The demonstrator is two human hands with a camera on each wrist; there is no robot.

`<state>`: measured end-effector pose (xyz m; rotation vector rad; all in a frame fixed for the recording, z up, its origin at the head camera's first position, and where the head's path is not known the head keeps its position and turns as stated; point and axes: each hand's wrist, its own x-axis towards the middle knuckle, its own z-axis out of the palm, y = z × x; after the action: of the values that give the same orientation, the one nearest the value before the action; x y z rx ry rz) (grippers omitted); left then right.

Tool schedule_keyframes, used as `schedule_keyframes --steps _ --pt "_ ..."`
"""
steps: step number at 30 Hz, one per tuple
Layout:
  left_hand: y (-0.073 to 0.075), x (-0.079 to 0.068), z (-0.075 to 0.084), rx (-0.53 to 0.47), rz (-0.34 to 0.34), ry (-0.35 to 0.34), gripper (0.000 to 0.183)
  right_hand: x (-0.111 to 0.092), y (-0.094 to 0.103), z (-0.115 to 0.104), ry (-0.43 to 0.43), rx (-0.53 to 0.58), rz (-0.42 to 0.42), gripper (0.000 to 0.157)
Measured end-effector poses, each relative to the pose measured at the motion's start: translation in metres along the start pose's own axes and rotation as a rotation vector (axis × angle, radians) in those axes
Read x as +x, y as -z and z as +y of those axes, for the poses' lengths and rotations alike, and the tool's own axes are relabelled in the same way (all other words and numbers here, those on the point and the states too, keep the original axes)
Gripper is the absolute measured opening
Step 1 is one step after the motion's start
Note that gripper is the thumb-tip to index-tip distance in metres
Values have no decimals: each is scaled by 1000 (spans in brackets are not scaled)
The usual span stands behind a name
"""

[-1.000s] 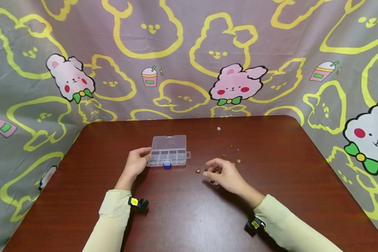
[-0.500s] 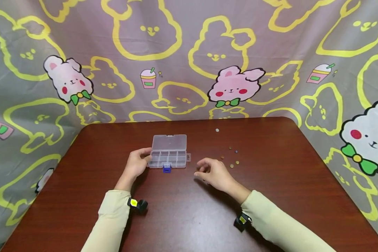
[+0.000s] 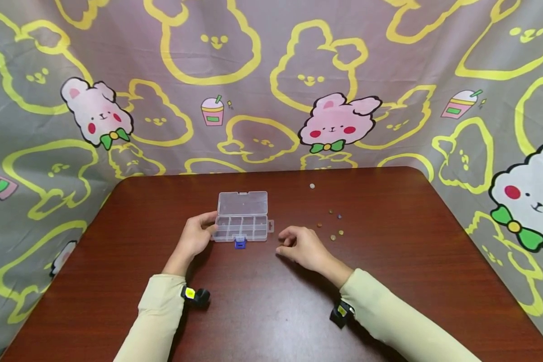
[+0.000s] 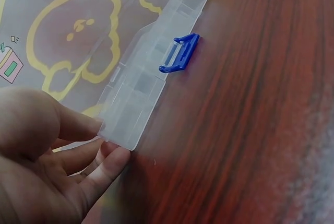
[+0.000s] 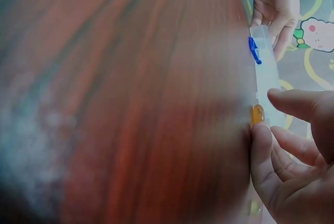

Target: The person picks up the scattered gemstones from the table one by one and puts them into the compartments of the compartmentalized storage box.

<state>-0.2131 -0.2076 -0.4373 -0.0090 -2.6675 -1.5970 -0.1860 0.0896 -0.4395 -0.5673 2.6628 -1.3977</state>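
Note:
My left hand (image 3: pixel 196 235) pinches the left end of a clear plastic compartment box (image 3: pixel 222 237). Its lid (image 3: pixel 243 203) stands raised at the back, and a blue latch (image 4: pixel 180 54) hangs at the front. To the right of the box, my right hand (image 3: pixel 306 249) is low over the table with fingers bent and spread. In the right wrist view a small glossy amber bead (image 5: pixel 258 114) lies by the fingertips (image 5: pixel 262 136), with a gap between the finger above and the one below. The head view hides this bead behind the hand.
Several small coloured beads lie right of my right hand, among them a yellow one (image 3: pixel 341 232), a blue one (image 3: pixel 339 216) and an orange one (image 3: pixel 319 224). Farther back is a white one (image 3: pixel 312 186). A patterned curtain (image 3: pixel 253 100) borders the brown table (image 3: pixel 389 241).
My right hand has moved left, to where the amber bead lay, and has slowed. A yellowish bead once behind it now shows. My left hand keeps its place on the box.

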Motion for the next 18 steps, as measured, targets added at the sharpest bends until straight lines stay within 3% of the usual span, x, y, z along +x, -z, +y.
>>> schedule_keyframes --steps 7,18 --pt "2 -1 -2 0 -19 9 41 1 -5 2 43 -135 24 22" --pt "2 -1 -1 0 -28 22 42 3 -4 1 42 -175 13 18"
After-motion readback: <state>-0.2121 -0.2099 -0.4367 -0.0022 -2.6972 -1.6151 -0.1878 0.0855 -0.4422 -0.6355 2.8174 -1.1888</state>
